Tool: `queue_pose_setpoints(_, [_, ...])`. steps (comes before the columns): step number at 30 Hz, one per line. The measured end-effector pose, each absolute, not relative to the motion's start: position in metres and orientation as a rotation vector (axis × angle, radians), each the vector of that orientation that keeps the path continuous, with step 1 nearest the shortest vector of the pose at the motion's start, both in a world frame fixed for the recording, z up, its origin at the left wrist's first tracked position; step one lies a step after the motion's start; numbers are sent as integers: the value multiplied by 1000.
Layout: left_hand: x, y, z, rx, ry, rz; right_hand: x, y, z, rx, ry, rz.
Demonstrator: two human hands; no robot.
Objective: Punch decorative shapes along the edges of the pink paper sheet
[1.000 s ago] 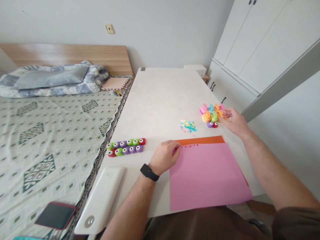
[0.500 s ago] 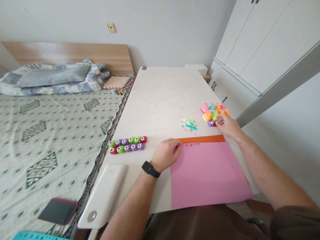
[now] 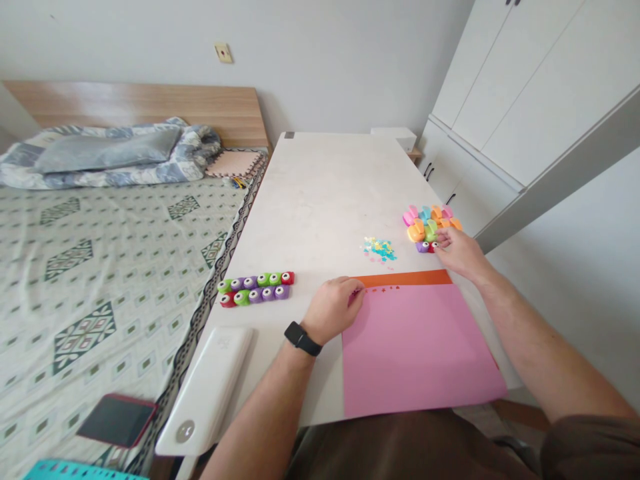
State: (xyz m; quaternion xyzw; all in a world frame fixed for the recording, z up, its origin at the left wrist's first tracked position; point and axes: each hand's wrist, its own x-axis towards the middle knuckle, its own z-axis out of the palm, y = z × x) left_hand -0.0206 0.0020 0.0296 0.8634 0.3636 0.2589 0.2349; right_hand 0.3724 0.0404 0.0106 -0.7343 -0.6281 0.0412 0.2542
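A pink sheet of paper (image 3: 415,347) lies over an orange sheet (image 3: 400,279), whose strip shows along the top. Small punched holes run along the pink sheet's upper edge. My left hand (image 3: 336,305), fingers curled, grips the pink sheet's upper left corner; the fingertips are partly hidden. At the right, my right hand (image 3: 459,252) has its thumb and fingers at a small red craft punch (image 3: 433,247), next to a purple craft punch (image 3: 423,247). Just behind are several pastel punches (image 3: 416,231). A pile of tiny blue, yellow and pink paper cutouts (image 3: 381,249) lies left of them.
Two rows of green, purple and red craft punches (image 3: 255,288) stand on the white table (image 3: 320,200) at left. Nearer lies a long white device (image 3: 207,390). A bed (image 3: 125,267) with a dark-screened tablet (image 3: 119,420) adjoins the left side; white cabinets (image 3: 520,80) stand at right.
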Motion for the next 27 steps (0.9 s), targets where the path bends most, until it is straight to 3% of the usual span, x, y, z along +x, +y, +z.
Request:
queue_pose_setpoints(13, [-21, 3, 26, 2380, 997, 703, 389, 40, 19, -2124, -1566, -16])
queue_pose_setpoints(27, [-20, 3, 26, 2380, 998, 687, 366, 26, 28, -2196, -1528, 77])
